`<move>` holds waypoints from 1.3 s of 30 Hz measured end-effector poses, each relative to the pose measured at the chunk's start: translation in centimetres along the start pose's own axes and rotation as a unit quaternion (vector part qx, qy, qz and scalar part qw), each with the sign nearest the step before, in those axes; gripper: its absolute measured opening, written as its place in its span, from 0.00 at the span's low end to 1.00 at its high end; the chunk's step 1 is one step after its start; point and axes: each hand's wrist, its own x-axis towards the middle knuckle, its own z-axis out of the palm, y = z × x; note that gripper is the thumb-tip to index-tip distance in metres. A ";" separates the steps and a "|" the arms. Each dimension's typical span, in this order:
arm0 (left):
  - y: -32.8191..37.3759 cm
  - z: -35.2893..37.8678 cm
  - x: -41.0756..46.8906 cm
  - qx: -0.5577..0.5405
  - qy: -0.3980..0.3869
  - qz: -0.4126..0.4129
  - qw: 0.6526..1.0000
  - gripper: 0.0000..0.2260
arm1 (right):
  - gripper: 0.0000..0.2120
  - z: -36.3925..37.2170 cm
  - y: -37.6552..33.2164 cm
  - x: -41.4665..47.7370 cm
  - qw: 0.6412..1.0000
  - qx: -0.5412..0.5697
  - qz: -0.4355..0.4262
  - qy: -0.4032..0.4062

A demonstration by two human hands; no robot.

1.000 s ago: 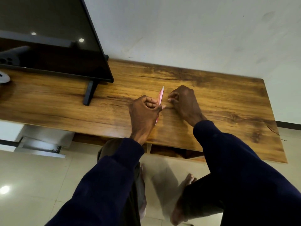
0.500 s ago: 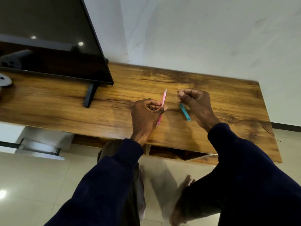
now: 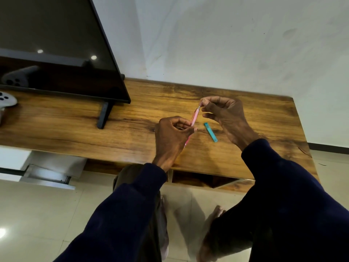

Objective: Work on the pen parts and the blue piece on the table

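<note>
Left hand (image 3: pixel 172 134) gripped pink pen (image 3: pixel 194 116) mid-barrel, held tilted above bench (image 3: pixel 132 129). Right hand (image 3: pixel 224 114) had lifted off bench since a second ago, now pinched pen's upper tip. Teal cap (image 3: pixel 210 132), hidden under right hand earlier, lay bare on bench just right of pen, touched by neither hand. Judged: cap off, tip being worked. Television (image 3: pixel 56 53) stood left.
</note>
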 end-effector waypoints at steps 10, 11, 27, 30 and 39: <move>-0.5 -0.2 0.1 -0.018 -0.013 0.008 1.000 0.10 | 0.07 0.1 0.0 0.1 0.997 -0.077 -0.026 -0.015; -0.6 -0.3 0.2 -0.023 -0.015 0.008 1.000 0.10 | 0.08 0.2 0.0 0.1 0.996 -0.083 -0.027 -0.016; -1.1 -0.2 0.2 -0.009 -0.005 0.001 1.000 0.11 | 0.05 0.9 -0.4 0.8 0.984 -0.177 -0.032 -0.009; -0.9 -0.2 0.1 -0.015 -0.003 -0.007 1.000 0.10 | 0.05 1.2 -0.2 0.7 0.985 -0.170 -0.024 -0.007; -1.1 -0.3 -0.1 0.009 0.004 -0.014 1.000 0.11 | 0.05 1.4 0.0 0.6 0.986 -0.168 -0.010 -0.018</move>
